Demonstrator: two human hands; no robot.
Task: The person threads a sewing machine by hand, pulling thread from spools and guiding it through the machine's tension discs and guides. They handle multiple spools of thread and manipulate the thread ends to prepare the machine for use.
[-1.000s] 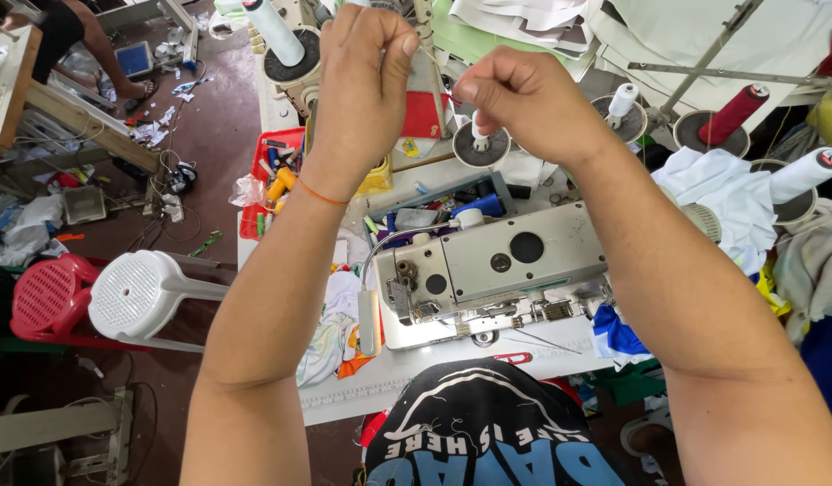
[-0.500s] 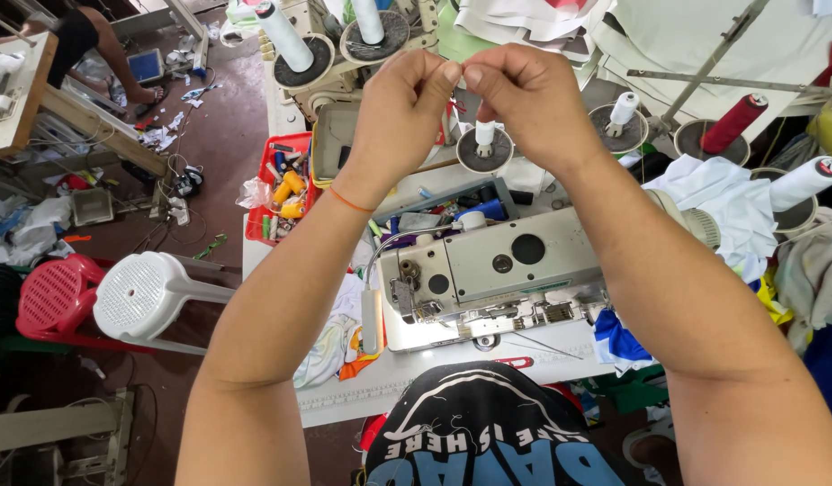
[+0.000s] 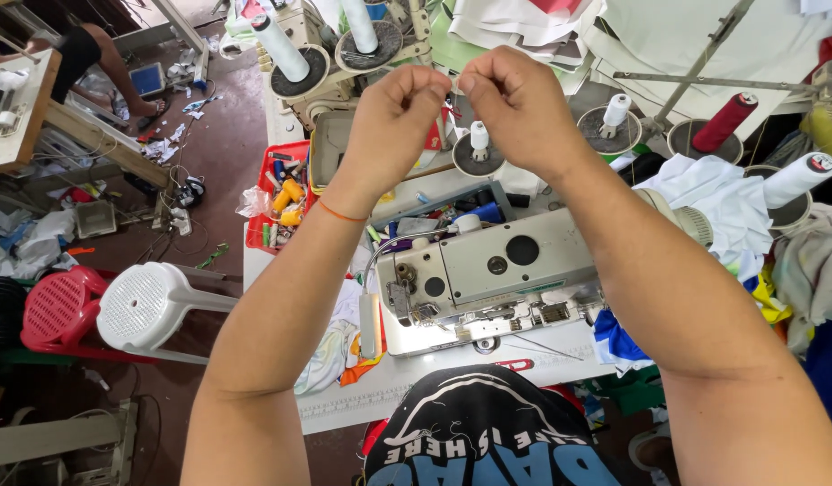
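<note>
Both hands have closed together, left hand (image 3: 393, 112) and right hand (image 3: 515, 103) pinching a barely visible thread above the sewing machine (image 3: 497, 270), which could slip from either grip.

Both bare forearms reached up and forward, hands raised side by side, left hand (image 3: 393, 117) and right hand (image 3: 521, 108) curled, thumb and forefinger tips pinched and nearly meeting, thin orange band around left wrist

Matt grey metal sewing machine (image 3: 501, 270)
</note>
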